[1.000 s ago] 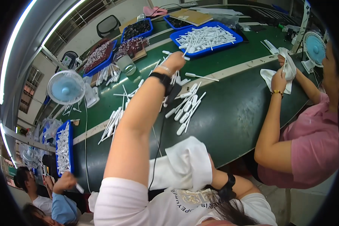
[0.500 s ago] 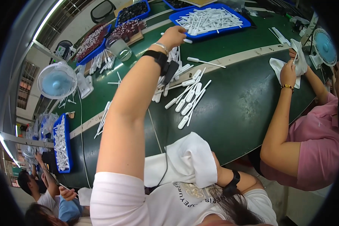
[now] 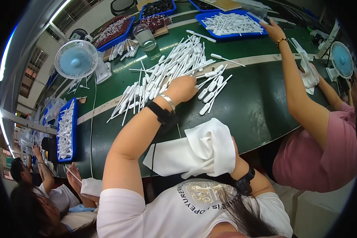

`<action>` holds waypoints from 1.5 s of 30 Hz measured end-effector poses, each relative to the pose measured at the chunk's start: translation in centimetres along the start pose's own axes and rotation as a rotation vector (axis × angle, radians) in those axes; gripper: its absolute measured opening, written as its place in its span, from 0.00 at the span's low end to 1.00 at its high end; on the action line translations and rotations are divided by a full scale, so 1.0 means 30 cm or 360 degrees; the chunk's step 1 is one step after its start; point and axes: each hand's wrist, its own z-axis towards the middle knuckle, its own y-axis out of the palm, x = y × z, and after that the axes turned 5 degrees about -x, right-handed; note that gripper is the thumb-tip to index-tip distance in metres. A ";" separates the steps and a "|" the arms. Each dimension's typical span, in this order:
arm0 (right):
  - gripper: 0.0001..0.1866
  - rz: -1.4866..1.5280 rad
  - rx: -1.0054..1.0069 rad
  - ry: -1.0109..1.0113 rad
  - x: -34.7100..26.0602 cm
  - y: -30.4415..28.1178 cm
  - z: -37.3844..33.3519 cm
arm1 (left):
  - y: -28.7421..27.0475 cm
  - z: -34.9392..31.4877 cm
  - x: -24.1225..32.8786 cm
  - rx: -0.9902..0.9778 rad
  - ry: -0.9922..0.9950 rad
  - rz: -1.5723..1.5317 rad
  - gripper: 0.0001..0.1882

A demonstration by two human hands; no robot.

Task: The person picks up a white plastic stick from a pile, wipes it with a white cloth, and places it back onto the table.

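Note:
White plastic dropper pipettes (image 3: 174,59), each with a bulb and a thin stem, lie in a loose pile on the green table. My left hand (image 3: 182,89) is down at the near side of this pile, its fingers curled by the bulbs. Whatever the fingertips pinch is hidden. Just right of them a small cluster of pipettes (image 3: 212,91) lies apart from the pile. A folded white cloth (image 3: 210,146) hangs over my right hand (image 3: 235,147) close to my body, held up off the table. The cloth covers most of that hand's fingers.
A blue tray of pipettes (image 3: 200,18) stands at the far side, another blue tray (image 3: 74,135) at left. A clear jar (image 3: 144,37) and a fan (image 3: 76,59) stand far left. At right a co-worker's hand (image 3: 274,31) reaches to the far tray, beside a second fan (image 3: 342,59).
My left hand has come back from near the far tray to the near side of the pile. The co-worker's arm at right has reached out to that tray. The cloth stays over my right hand.

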 end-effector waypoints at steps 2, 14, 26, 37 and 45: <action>0.17 0.0075 -0.0004 -0.0015 0.011 -0.009 0.004 | -0.017 -0.041 -0.007 0.0018 0.0001 -0.0069 0.12; 0.15 -0.1094 0.0042 -0.0427 0.034 0.026 0.090 | 0.000 -0.618 0.194 0.0049 -0.0211 -0.2835 0.07; 0.18 -0.1754 0.0346 -0.0661 0.061 0.116 0.085 | 0.103 -0.753 0.191 0.0328 -0.0259 -0.2875 0.07; 0.16 -0.0236 0.0015 -0.0013 0.053 0.131 0.048 | 0.140 -0.717 0.229 0.0359 -0.0374 -0.2715 0.07; 0.17 -0.0575 0.0092 -0.0220 0.088 0.194 0.069 | 0.164 -0.711 0.235 0.0274 -0.0330 -0.2594 0.07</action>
